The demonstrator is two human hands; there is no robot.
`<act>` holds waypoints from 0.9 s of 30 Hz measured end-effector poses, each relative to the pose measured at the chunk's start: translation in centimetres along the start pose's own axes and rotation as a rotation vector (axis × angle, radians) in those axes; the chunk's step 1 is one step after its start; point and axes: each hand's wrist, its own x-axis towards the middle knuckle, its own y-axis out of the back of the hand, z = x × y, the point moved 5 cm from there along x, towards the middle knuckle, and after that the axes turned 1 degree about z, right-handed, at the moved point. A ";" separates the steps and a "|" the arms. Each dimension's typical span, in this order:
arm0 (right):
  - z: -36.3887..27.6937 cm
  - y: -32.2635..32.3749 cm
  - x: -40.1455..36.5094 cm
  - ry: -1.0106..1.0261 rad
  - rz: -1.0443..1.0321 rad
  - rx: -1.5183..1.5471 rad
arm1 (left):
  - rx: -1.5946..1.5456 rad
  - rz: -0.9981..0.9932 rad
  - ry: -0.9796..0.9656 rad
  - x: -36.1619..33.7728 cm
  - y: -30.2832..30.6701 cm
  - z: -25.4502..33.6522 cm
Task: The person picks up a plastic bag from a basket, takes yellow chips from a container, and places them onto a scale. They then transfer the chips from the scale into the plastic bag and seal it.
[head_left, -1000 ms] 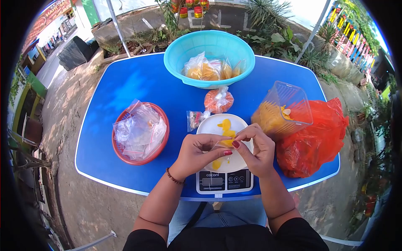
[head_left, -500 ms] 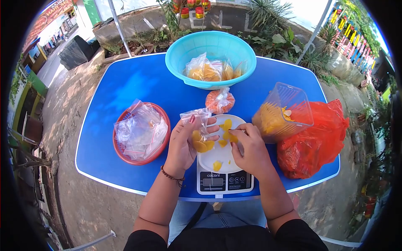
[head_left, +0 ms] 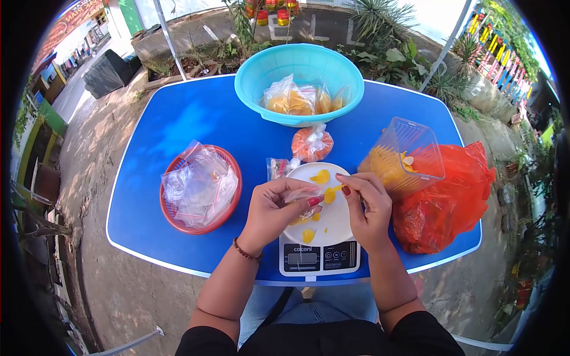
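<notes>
My left hand [head_left: 270,213] is closed on a small clear plastic bag [head_left: 303,193], held low over the left side of a white plate [head_left: 338,228]. The fingers partly hide the bag and its contents. Just to the right, my right hand [head_left: 371,207] pinches a small yellow chip [head_left: 338,187] between thumb and finger, close to the bag. More yellow chips [head_left: 308,235] lie scattered on the plate, which rests on a digital kitchen scale [head_left: 312,265]. The display is too faint to read.
A red basket [head_left: 170,215] of clear bags stands left. A turquoise basin [head_left: 255,102] with filled bags is at the back. Beyond the plate sits a bag of orange pieces [head_left: 312,144]. On the right are a clear container [head_left: 424,139] of chips and a red plastic bag [head_left: 445,202].
My left hand has turned over, palm now downward, bringing the bag lower and towards the right hand. My right hand has moved slightly right and lifted a chip off the plate.
</notes>
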 end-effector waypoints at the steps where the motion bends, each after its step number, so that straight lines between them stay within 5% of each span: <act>1: 0.2 0.2 -0.2 -0.027 0.063 0.108 | 0.053 -0.006 0.007 -0.1 -0.2 -0.1; 4: -0.6 0.6 -0.6 0.104 0.159 0.336 | 0.151 -0.054 0.009 -0.2 -0.7 -0.2; 13: -2.7 0.1 -0.5 0.410 0.039 -0.086 | 0.353 -0.130 -0.027 -0.5 -1.0 -0.4; 19: -2.8 -0.1 -0.1 0.353 -0.079 -0.151 | 0.033 -0.185 0.008 -0.9 -1.5 -0.3; 27: -2.3 -0.4 0.2 0.255 -0.117 -0.095 | 0.209 -0.205 -0.066 -0.7 -1.5 0.0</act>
